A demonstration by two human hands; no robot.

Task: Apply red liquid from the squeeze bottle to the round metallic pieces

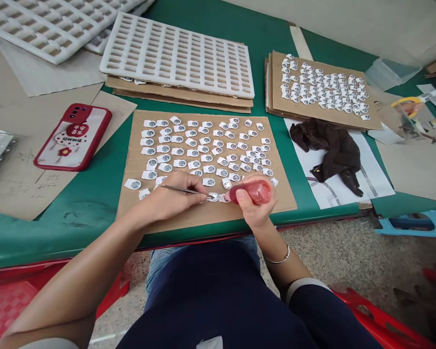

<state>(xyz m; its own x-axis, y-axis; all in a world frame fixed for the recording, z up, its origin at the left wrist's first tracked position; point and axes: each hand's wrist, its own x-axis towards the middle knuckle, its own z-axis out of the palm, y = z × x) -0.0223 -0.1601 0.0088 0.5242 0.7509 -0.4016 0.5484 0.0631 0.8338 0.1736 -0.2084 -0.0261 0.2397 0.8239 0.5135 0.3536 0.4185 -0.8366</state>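
Note:
My left hand (174, 196) is closed round thin metal tweezers (179, 189), whose tip points right at a small round part (213, 197) with a white tab. My right hand (257, 206) grips a red squeeze bottle (253, 192), its nozzle pointing left, close to the same row of parts. Both hands rest over the near edge of a brown cardboard sheet (203, 217). Several round metal-faced parts with white tabs lie in rough rows across this sheet. Whether the nozzle touches a part cannot be made out.
A white grid tray (178, 55) lies on cardboard behind the sheet. More parts sit on a cardboard stack (325, 118) at back right. A dark cloth (330, 150) lies on white paper to the right. A red-cased phone (73, 137) is at left.

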